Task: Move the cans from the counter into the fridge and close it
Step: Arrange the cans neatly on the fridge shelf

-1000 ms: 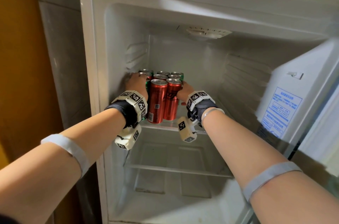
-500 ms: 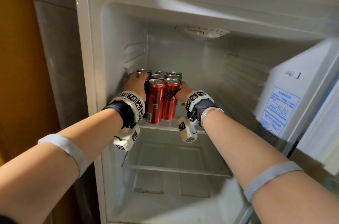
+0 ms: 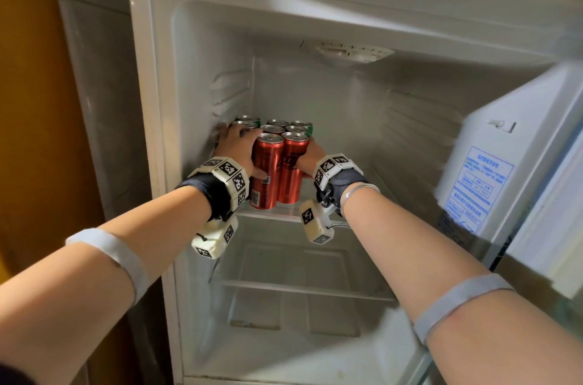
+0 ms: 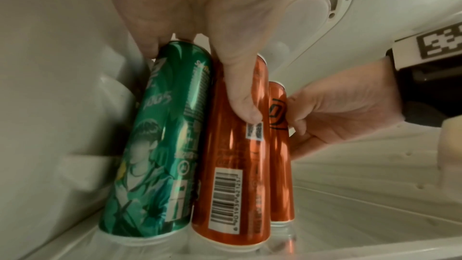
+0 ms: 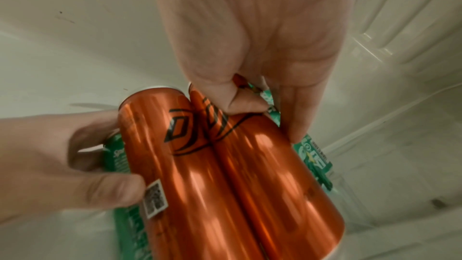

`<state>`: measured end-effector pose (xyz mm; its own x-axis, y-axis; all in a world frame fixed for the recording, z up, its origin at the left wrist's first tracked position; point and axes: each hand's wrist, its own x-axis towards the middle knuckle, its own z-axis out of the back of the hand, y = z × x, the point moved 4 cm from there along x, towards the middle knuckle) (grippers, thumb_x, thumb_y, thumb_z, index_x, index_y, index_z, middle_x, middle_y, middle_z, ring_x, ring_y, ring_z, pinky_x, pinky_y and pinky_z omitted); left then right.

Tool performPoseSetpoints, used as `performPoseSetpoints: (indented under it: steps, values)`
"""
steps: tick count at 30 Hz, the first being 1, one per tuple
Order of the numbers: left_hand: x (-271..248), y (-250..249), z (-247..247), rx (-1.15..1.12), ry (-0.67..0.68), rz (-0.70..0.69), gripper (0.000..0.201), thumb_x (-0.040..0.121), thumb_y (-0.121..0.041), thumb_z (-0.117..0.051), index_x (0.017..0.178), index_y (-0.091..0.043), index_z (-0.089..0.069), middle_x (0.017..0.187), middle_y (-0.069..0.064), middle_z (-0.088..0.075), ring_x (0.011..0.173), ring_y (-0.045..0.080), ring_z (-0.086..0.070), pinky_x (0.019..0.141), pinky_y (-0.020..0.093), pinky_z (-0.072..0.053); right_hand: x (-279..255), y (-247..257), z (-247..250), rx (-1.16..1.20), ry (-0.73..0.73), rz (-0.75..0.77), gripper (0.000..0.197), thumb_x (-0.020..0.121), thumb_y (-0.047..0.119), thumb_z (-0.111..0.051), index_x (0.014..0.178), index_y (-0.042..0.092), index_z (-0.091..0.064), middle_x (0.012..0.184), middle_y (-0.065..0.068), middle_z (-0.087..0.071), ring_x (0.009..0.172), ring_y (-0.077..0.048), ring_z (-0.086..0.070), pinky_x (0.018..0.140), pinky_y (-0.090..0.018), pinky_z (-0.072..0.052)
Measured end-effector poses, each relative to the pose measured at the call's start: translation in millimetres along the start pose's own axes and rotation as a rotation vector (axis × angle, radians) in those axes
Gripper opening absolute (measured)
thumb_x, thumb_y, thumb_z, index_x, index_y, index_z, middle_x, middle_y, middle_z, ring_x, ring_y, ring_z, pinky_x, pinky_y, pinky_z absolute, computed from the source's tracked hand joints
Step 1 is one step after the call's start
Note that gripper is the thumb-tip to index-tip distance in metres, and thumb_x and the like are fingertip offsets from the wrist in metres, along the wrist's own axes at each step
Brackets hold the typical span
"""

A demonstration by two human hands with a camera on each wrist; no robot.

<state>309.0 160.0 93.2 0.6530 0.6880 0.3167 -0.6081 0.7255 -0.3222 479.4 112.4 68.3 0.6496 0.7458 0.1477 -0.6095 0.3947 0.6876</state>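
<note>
The head view looks forward and down into the fridge [image 3: 315,94] from just outside. The wrist views sit very near the shelf [image 3: 284,215], one from the left and one from the right. All three share the red cans [image 3: 271,157].

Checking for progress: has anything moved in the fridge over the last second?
Nothing visibly moved. The left hand and right hand still grip the cans on the shelf, thumbs on the front red pair. The door stays open.
</note>
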Motion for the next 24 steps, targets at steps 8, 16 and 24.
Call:
performPoseSetpoints:
  steps: [8, 16, 24]
  values:
    - [-2.6, -0.3, -3.1, -0.023, -0.077, 0.015, 0.094, 0.066, -0.022, -0.081, 0.143, -0.028, -0.027, 0.153, 0.008, -0.018, 0.144, 0.039, 0.002, 0.118, 0.051, -0.008, -35.3, 5.8, 24.4, 0.066, -0.087, 0.071, 0.069, 0.083, 0.001, -0.054, 0.143, 0.020, -0.025, 0.111, -0.015, -0.062, 0.099, -0.031, -0.062, 0.073, -0.029, -0.045]
    - [-5.3, -2.6, -4.7, -0.040, -0.061, 0.017, 0.099, 0.068, -0.022, -0.080, 0.144, -0.037, -0.020, 0.155, 0.006, -0.010, 0.143, 0.038, 0.011, 0.115, 0.054, -0.011, -41.1, 5.8, 28.4, 0.062, -0.069, 0.006, 0.060, 0.089, 0.006, -0.051, 0.144, 0.014, -0.027, 0.120, -0.016, -0.060, 0.111, -0.032, -0.058, 0.082, -0.030, -0.042]
    - [-4.8, -2.2, -7.3, -0.042, -0.093, -0.002, 0.098, 0.066, -0.024, -0.081, 0.144, -0.037, -0.022, 0.157, 0.004, -0.004, 0.143, 0.035, 0.016, 0.116, 0.055, -0.011, -43.8, 13.0, 23.2, -0.064, -0.013, -0.028, 0.030, 0.090, 0.005, -0.048, 0.120, 0.003, -0.054, 0.117, -0.018, -0.062, 0.109, -0.033, -0.059, 0.089, -0.033, -0.046]
